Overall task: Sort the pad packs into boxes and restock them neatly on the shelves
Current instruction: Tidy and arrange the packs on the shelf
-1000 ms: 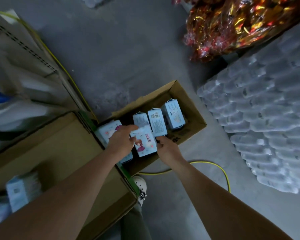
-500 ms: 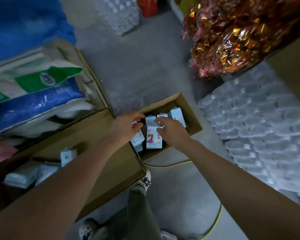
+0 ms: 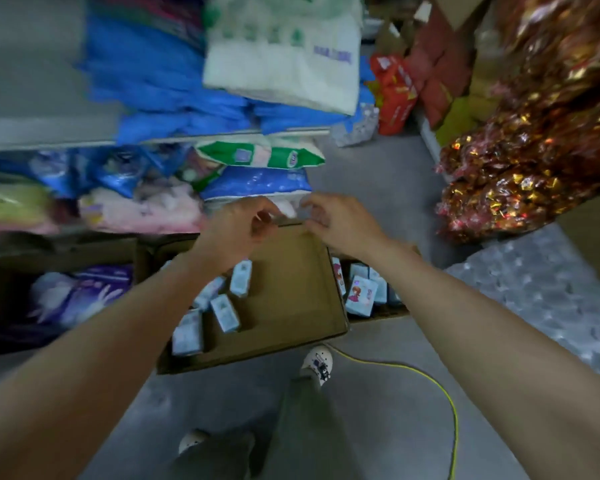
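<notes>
A large cardboard box (image 3: 291, 289) lies on the floor below the shelf, with several light-blue pad packs (image 3: 224, 311) loose in its left part. To its right, a smaller box (image 3: 378, 315) holds upright pad packs, and the front pack (image 3: 361, 294) shows a cartoon girl. My left hand (image 3: 238, 228) and my right hand (image 3: 338, 220) hover side by side over the large box's far edge. Their fingers are loosely curled and I see nothing in them. The view is motion-blurred.
Shelves (image 3: 49, 133) at left carry blue, white, green and pink soft packs. Gold-and-red wrapped bags (image 3: 520, 174) pile up at right above shrink-wrapped bottle packs (image 3: 541, 299). A yellow cable (image 3: 444, 393) and my shoe (image 3: 317, 363) are on the grey floor.
Both hands have left the packs in the smaller box and risen up and left over the large box's far edge. The camera has tilted up toward the shelves.
</notes>
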`<control>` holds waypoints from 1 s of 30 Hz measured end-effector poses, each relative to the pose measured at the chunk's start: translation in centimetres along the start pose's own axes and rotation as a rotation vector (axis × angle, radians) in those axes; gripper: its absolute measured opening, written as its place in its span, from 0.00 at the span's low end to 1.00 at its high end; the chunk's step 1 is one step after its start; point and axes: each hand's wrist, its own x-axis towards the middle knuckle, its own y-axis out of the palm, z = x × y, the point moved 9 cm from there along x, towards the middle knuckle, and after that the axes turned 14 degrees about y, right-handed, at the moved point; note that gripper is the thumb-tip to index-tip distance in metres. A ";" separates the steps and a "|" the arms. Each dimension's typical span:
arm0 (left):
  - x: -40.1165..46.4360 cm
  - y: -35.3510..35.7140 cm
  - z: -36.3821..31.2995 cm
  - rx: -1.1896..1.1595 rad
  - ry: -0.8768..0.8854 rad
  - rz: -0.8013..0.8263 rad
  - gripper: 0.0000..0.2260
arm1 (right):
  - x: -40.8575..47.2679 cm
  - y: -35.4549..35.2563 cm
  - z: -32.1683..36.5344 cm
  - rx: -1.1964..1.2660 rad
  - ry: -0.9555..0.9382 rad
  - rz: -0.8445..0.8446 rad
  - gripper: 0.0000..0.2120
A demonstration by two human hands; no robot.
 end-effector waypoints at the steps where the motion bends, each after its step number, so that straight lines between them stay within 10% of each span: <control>1: -2.1 -2.4 0.5 0.028 -0.023 -0.037 0.09 | -0.7 0.1 3.0 -0.009 -0.036 -0.013 0.15; 15: -31.7 -30.2 8.2 0.240 -0.305 -0.451 0.08 | -9.7 9.3 41.8 -0.147 -0.565 0.016 0.11; 30: -45.8 -48.0 23.3 0.382 -0.555 -0.603 0.11 | -5.9 20.1 68.1 -0.145 -0.789 0.098 0.13</control>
